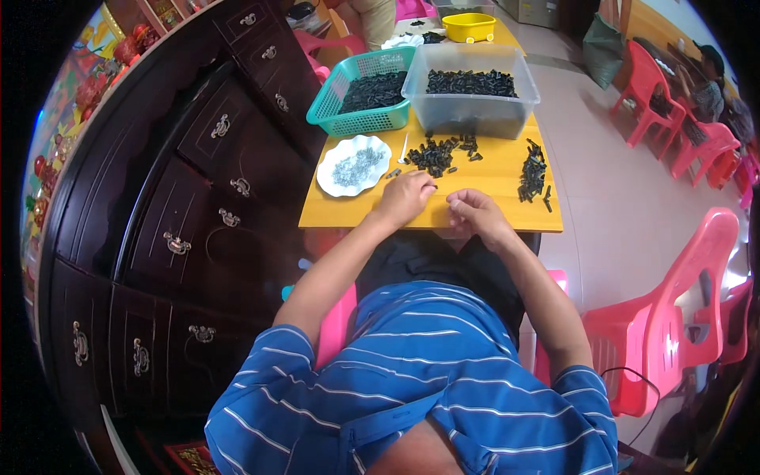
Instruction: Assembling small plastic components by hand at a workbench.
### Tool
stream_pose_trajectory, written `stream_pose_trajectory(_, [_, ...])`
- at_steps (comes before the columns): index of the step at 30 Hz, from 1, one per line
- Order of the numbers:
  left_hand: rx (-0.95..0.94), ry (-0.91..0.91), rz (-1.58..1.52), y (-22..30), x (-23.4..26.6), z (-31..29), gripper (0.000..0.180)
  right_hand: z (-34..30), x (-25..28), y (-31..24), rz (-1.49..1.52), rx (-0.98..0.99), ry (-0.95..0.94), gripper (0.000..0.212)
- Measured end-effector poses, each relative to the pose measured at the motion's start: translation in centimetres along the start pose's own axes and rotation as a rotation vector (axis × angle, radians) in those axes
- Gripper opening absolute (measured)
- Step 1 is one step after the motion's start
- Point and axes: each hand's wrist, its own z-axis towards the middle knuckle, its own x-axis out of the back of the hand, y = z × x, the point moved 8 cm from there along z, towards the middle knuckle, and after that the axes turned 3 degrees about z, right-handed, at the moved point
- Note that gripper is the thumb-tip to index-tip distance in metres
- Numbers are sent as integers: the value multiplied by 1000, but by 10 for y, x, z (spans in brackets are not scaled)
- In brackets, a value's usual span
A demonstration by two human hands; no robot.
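Over the near edge of the yellow table (348, 212), my left hand (405, 198) is closed, with a bit of a small black plastic part (434, 187) showing at its fingertips. A short gap to its right, my right hand (479, 215) has thumb and fingers pinched together; what they hold, if anything, is too small to make out. Just beyond the hands lies a loose pile of small black parts (432, 157). Left of it a white scalloped plate (325, 176) holds many tiny clear or silvery pieces. Another heap of black parts (533, 170) lies near the table's right edge.
At the table's back stand a green basket (368, 124) and a clear plastic bin (473, 111), both filled with black parts. A yellow tub (469, 28) sits farther off. Dark drawers (214, 158) line the left; a pink chair (665, 317) stands right. People sit at far right.
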Motion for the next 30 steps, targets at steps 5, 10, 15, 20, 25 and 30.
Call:
stream_pose_trajectory(5, [-73, 18, -160, 55, 12, 4, 10, -1, 6, -11, 59, 80, 102, 18])
stream_pose_trajectory(10, [-128, 4, -172, 69, 8, 12, 9, 3, 21, -9, 132, 92, 139, 16])
stream_pose_trajectory(15, [-28, 12, -286, 32, -9, 30, 17, 4, 33, -12, 167, 156, 213, 13])
stream_pose_trajectory(20, [46, -16, 18, 16, -32, 45, 21, 1, 43, -20, 230, 199, 330, 12])
stream_pose_trajectory(25, [40, -46, 231, 21, -48, 63, 24, -3, 42, -25, 281, 214, 352, 12])
stream_pose_trajectory(30, [29, -127, 370, 13, -65, 70, 21, -3, 38, -22, 263, 187, 336, 11])
